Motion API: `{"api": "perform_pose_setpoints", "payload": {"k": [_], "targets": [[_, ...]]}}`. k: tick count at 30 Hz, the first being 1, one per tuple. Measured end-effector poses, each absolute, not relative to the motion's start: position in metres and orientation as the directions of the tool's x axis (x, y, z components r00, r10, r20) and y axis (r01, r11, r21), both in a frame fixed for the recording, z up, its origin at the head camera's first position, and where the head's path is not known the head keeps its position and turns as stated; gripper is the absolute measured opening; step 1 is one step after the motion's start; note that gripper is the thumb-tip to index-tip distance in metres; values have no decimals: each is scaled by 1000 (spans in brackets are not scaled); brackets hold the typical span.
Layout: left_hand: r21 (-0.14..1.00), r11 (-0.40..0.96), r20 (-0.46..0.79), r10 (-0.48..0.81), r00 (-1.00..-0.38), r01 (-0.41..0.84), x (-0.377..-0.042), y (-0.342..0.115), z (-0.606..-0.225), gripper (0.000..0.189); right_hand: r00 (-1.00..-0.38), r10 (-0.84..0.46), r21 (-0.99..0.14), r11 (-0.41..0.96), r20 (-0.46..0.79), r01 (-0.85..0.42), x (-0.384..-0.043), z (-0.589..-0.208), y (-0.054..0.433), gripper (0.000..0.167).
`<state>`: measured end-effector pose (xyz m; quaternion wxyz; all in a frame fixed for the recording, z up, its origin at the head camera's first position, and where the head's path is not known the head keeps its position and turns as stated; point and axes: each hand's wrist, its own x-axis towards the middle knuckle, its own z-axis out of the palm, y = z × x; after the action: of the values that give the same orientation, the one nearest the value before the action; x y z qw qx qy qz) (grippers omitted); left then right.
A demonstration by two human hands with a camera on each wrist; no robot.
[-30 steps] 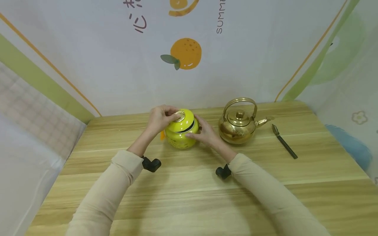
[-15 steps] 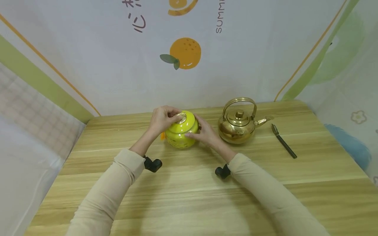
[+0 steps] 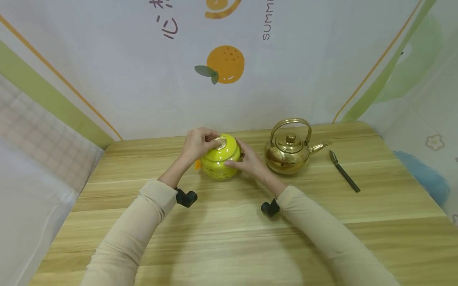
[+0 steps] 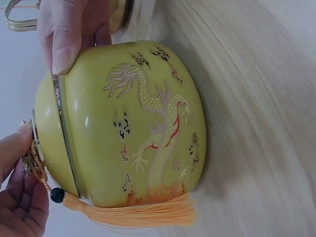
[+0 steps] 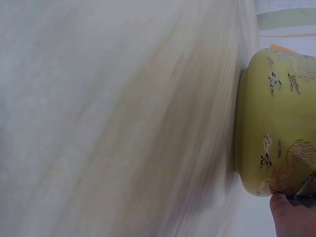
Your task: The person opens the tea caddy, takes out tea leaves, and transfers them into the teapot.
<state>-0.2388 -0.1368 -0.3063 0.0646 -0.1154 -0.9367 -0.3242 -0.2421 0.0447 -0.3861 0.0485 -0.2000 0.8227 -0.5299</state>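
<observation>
A yellow porcelain jar (image 3: 216,171) with a dragon design stands upright on the table. Its domed lid (image 4: 50,128) sits level on the rim, with a thin seam all round. My left hand (image 3: 196,143) pinches the ornate gold knob (image 4: 32,160) on top of that lid between thumb and fingers. Around the upper side of the jar curls my right hand (image 3: 250,161), thumb in front near the seam; its fingers behind are mostly hidden. From the knob an orange tassel (image 4: 138,213) with a dark bead hangs down the jar's side.
Right of the jar stands a shiny brass kettle (image 3: 288,157) with a raised hoop handle, spout pointing right. Beyond it lies a dark pen-like tool (image 3: 344,171) on the wooden table (image 3: 229,246). A printed cloth (image 3: 150,91) hangs close behind the table's back edge.
One second ago the lid was tilted, with a dark gap at its right front. My left hand has lowered it flat onto the jar. The right hand has stayed in place.
</observation>
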Motion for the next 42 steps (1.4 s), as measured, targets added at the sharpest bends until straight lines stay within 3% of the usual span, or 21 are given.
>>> {"api": "perform_pose_setpoints", "payload": {"k": [42], "targets": [[544,803,115,215,-970,242,-239,-133,-297,20,-912,-390,-899,342,130,-275,-242,-386,44,91]]}}
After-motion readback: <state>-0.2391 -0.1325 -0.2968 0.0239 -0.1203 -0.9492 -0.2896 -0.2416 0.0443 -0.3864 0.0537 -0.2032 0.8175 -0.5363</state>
